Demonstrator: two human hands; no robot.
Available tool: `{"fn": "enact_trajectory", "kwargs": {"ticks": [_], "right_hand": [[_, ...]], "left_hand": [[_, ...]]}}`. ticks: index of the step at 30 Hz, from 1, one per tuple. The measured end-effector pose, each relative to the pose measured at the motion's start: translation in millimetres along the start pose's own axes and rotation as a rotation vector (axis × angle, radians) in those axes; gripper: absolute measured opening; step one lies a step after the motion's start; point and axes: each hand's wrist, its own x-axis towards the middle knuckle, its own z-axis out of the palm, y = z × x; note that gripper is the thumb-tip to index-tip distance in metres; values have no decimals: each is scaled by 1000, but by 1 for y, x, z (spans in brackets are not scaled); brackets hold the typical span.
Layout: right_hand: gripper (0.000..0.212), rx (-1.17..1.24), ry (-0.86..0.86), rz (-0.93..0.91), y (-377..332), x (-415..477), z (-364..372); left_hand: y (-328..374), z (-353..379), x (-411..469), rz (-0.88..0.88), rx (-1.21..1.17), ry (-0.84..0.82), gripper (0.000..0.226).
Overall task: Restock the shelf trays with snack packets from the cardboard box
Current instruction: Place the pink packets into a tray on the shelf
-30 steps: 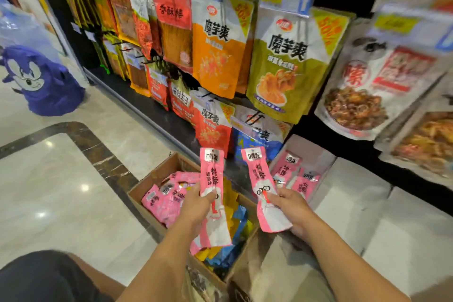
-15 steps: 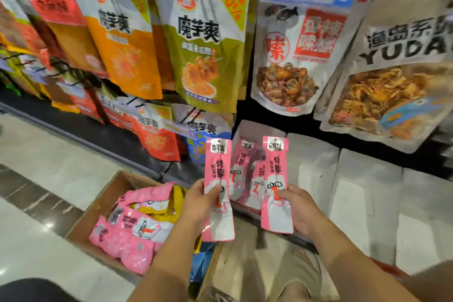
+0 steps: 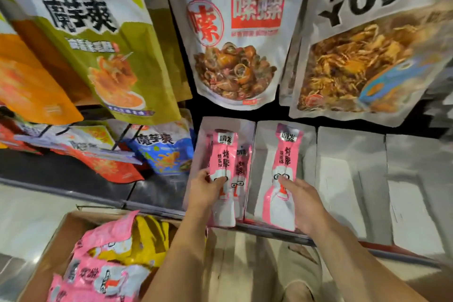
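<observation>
My left hand grips a pink and white snack packet inside the leftmost white shelf tray, on top of other pink packets lying there. My right hand holds a second pink packet flat in the adjoining tray, which shows nothing else in it. The cardboard box sits on the floor at lower left, with several pink packets and yellow packets inside.
Two more white trays lie to the right. Large snack bags hang above: a green one, a white and red one, a YUDA one. Blue and red bags hang low left. A sandalled foot shows below.
Both hands moved forward from above the box to the shelf and lowered their packets into the two left trays. The view came closer to the shelf.
</observation>
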Motion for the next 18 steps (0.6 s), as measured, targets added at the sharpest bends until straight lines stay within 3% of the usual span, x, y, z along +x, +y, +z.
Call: {"fn": "enact_trajectory", "kwargs": {"ticks": [8,11,18], "right_hand": [[9,65,22,21,2,21,8],[11,70,30,-7,2,25,7],[17,70,29,12,3,28,3]], "left_hand": [[-23,42,38,-6,163,-5,29],[-31,53,38,-46,161,-7,30],[-32,60,30,8,400,64,46]]}}
